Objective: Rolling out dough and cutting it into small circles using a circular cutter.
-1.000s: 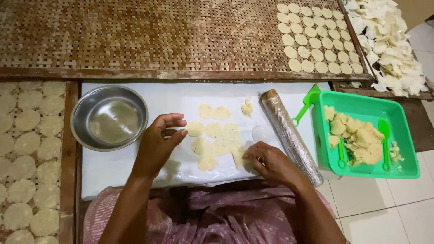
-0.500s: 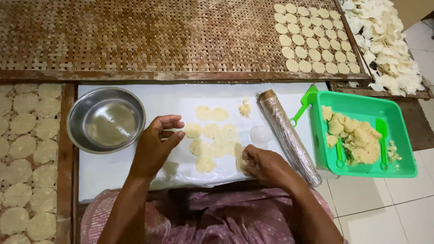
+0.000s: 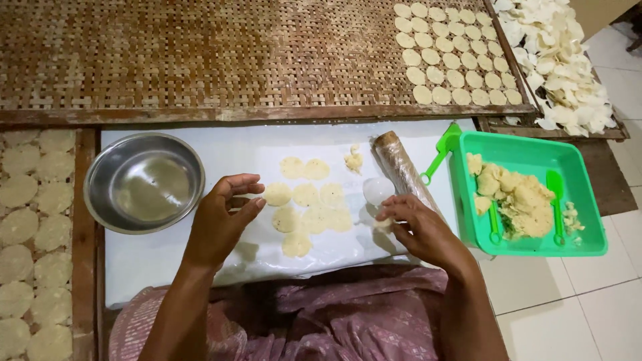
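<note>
Dough discs [image 3: 309, 207] lie flat in loose rows on the clear plastic sheet [image 3: 267, 257] at the middle of the white worktop [image 3: 221, 144]. The right hand [image 3: 421, 230] pinches a small dough piece [image 3: 382, 224] between fingertips at the sheet's right edge, beside the wrapped rolling pin [image 3: 400, 170]. The left hand [image 3: 224, 217] is open, fingers curled, touching the leftmost disc. For clean work, a light pinch seems best, with the sheet held flat. A steel bowl [image 3: 144, 182] sits left; a green tray [image 3: 588, 194] of dough sits right.
</note>
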